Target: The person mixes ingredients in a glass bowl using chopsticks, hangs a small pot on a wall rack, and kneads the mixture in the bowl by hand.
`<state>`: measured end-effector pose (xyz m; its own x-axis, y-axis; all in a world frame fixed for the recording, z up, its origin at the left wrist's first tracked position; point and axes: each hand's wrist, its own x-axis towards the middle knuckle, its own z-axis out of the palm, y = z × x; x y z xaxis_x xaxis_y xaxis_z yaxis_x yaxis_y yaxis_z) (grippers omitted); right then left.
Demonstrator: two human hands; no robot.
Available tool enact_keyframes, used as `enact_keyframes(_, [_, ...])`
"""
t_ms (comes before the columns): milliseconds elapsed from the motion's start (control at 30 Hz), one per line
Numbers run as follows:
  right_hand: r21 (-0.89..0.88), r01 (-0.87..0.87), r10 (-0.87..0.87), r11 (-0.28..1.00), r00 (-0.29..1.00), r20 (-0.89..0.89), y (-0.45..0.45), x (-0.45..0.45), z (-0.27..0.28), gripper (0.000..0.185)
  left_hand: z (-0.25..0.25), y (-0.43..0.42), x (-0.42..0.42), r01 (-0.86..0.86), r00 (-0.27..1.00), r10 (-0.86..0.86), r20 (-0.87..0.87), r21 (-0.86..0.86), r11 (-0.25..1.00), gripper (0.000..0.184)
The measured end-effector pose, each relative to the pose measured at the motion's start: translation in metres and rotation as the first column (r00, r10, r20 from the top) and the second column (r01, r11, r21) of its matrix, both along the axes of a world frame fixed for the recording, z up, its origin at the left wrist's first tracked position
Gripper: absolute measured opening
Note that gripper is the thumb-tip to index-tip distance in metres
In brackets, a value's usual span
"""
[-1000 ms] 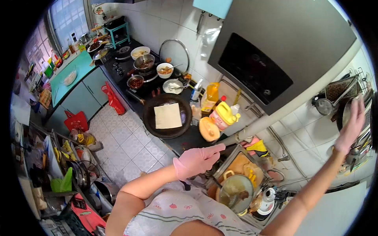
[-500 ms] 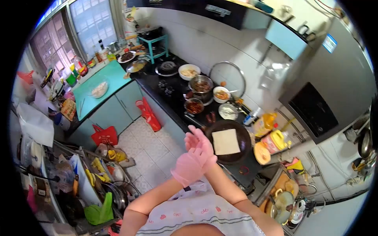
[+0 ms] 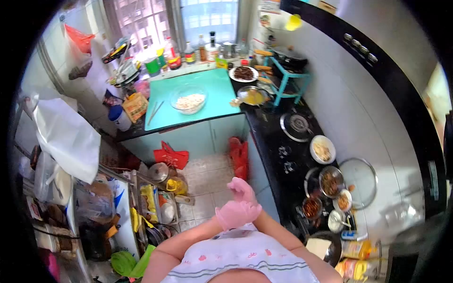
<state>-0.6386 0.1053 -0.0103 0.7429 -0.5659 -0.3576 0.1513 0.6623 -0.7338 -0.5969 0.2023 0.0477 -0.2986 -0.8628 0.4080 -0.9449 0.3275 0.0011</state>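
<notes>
Thin pink gloves cover both of my hands, which meet in front of the apron (image 3: pixel 236 245). My left hand (image 3: pixel 237 214) lies across the base of my right hand, its fingers closed on the right-hand glove near the wrist. My right hand (image 3: pixel 243 191) points up and away, palm partly turned up, with loosely curled fingers and nothing in it. Both hands are over the tiled floor, left of the black stove counter (image 3: pixel 271 160).
A glass bowl (image 3: pixel 188 100) with pale food and chopsticks (image 3: pixel 155 113) rest on the turquoise board (image 3: pixel 214 89). Bowls of food and a pan (image 3: pixel 330 245) with a pale square sheet line the right counter. A cluttered rack (image 3: pixel 125 212) stands left.
The view has swung left toward the window. My right hand, earlier raised near the hanging utensils, has come to my left hand. My left hand has slid from the right palm toward the wrist.
</notes>
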Motion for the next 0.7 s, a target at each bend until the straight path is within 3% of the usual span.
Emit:
enact_keyframes(67, [-0.165, -0.055, 0.026, 0.985, 0.984, -0.175, -0.03, 0.041, 0.026, 0.025, 0.033, -0.021, 0.043, -0.116, 0.988, 0.117, 0.101, -0.016, 0.993, 0.012])
enact_keyframes(167, [-0.151, -0.236, 0.239, 0.96, 0.971, 0.002, -0.086, 0.102, 0.016, 0.035, 0.037, -0.05, 0.11, -0.157, 0.987, 0.153, 0.047, 0.087, 0.984, 0.013])
enact_keyframes(200, [-0.006, -0.179, 0.178, 0.984, 0.971, 0.162, -0.095, 0.127, 0.024, 0.041, 0.024, -0.057, 0.135, -0.126, 0.985, 0.146, -0.088, 0.203, 0.971, 0.018])
enact_keyframes(300, [0.133, -0.169, 0.149, 0.977, 0.978, 0.144, -0.125, 0.181, 0.027, 0.044, 0.035, -0.08, 0.19, -0.388, 0.904, 0.428, 0.02, 0.461, 0.798, 0.022])
enact_keyframes(367, [0.181, -0.141, 0.142, 0.973, 0.99, 0.008, -0.14, 0.216, 0.022, 0.044, 0.014, -0.089, 0.235, -0.437, 0.827, 0.543, -0.144, 0.442, 0.783, 0.022])
enact_keyframes(400, [0.189, -0.149, 0.156, 0.971, 0.988, -0.022, -0.147, 0.233, 0.016, 0.043, 0.009, -0.092, 0.258, -0.457, 0.778, 0.586, -0.224, 0.437, 0.774, 0.027])
enact_keyframes(500, [0.236, -0.161, 0.18, 0.958, 0.982, -0.061, -0.171, 0.283, -0.005, 0.038, 0.001, -0.109, 0.33, -0.547, 0.497, 0.83, -0.253, 0.651, 0.526, 0.04])
enact_keyframes(533, [0.255, -0.164, 0.186, 0.953, 0.98, -0.065, -0.179, 0.302, -0.008, 0.036, -0.021, -0.117, 0.36, -0.587, 0.41, 0.864, -0.291, 0.641, 0.495, 0.054])
enact_keyframes(567, [0.164, -0.177, 0.202, 0.97, 0.968, -0.15, -0.186, 0.32, -0.01, 0.033, -0.04, -0.121, 0.389, -0.621, 0.273, 0.91, -0.312, 0.665, 0.415, 0.054])
enact_keyframes(633, [-0.023, -0.227, 0.208, 0.974, 0.923, -0.324, -0.204, 0.364, -0.007, 0.028, -0.052, -0.139, 0.447, -0.624, 0.146, 0.922, -0.358, 0.69, 0.367, 0.051])
enact_keyframes(667, [-0.069, -0.255, 0.22, 0.964, 0.92, -0.325, -0.212, 0.387, -0.007, 0.026, -0.076, -0.144, 0.478, -0.706, 0.178, 0.908, -0.38, 0.593, 0.387, 0.047])
enact_keyframes(700, [-0.113, -0.287, 0.236, 0.951, 0.913, -0.332, -0.222, 0.411, -0.009, 0.024, -0.059, -0.154, 0.503, -0.642, 0.104, 0.944, -0.312, 0.704, 0.304, 0.042])
